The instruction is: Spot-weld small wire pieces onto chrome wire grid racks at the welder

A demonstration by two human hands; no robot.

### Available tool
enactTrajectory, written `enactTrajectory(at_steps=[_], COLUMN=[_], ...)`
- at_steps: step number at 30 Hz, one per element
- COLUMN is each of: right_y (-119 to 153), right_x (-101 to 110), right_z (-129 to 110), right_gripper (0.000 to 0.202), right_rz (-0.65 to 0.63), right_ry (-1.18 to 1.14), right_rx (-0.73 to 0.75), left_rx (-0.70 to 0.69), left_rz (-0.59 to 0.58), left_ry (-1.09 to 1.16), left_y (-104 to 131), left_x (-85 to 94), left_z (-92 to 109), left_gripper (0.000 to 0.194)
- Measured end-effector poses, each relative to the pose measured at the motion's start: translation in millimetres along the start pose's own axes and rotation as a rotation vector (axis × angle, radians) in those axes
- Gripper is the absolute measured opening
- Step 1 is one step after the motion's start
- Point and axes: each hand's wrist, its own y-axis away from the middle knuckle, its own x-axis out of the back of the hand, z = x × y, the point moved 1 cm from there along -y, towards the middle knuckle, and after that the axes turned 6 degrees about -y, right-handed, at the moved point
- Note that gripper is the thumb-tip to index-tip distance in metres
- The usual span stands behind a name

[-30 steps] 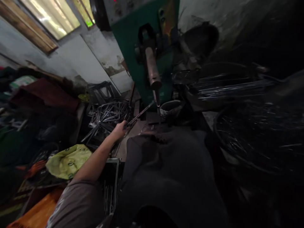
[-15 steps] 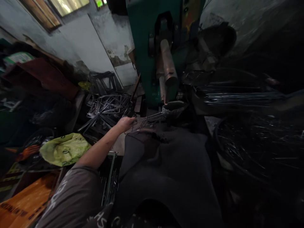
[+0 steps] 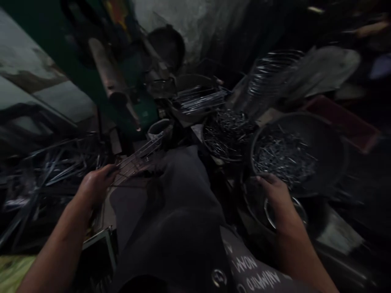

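My left hand (image 3: 99, 181) is closed round the near end of a thin wire frame (image 3: 139, 156). The frame slants up and right, its far end by a grey scoop-like container (image 3: 160, 129) below the machine's copper-coloured arms (image 3: 105, 69). My right hand (image 3: 275, 193) is over the near rim of a wide round basin (image 3: 331, 185), which holds a heap of short metal pieces (image 3: 284, 156). Blur and darkness hide whether its fingers hold anything. Under that wrist lies a shiny metal ring (image 3: 301, 211).
A green machine (image 3: 139, 116) stands at upper left. Metal rods lie in a container (image 3: 200, 99) behind a second basin of metal bits (image 3: 227, 132). Bent wire frames (image 3: 67, 165) pile up at left. A red tray (image 3: 345, 122) and coiled wire (image 3: 271, 71) are at right.
The view has swung right, bringing the basins into sight. My right hand, unseen before, now shows over the basin rim. My left hand still grips the wire frame.
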Motion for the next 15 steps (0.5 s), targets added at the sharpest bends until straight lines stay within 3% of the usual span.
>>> enactTrajectory(at_steps=[5,8,11,13,15], right_y=[0.5,3.7,5.7,11.5,21.4], right_x=[41.9,51.6,23.8,-12.8,-49.9], right_z=[15.5,20.9,14.6,9.9,11.2], right_gripper=[0.041,0.045,0.045,0.043,0.042], right_rz=[0.085,0.143,0.029,-0.152,-0.382], right_ry=[-0.157,-0.233,-0.337,-0.293,-0.085], right_rx=[-0.135,-0.180,-0.135,-0.107,-0.064], left_rx=[0.104,0.110,0.025,-0.069,-0.122], left_rz=[0.035,0.026,0.027,0.009,0.004], left_ry=[-0.067,-0.101,-0.132,-0.138,-0.132], left_y=[1.1,-7.9,-13.7,-12.2,-10.3], left_x=[-5.8,-10.8,-11.7,-10.4,-9.0], left_z=[-3.5,-4.1,3.5,12.9,20.4], left_gripper=[0.036,0.037,0.039,0.040,0.041])
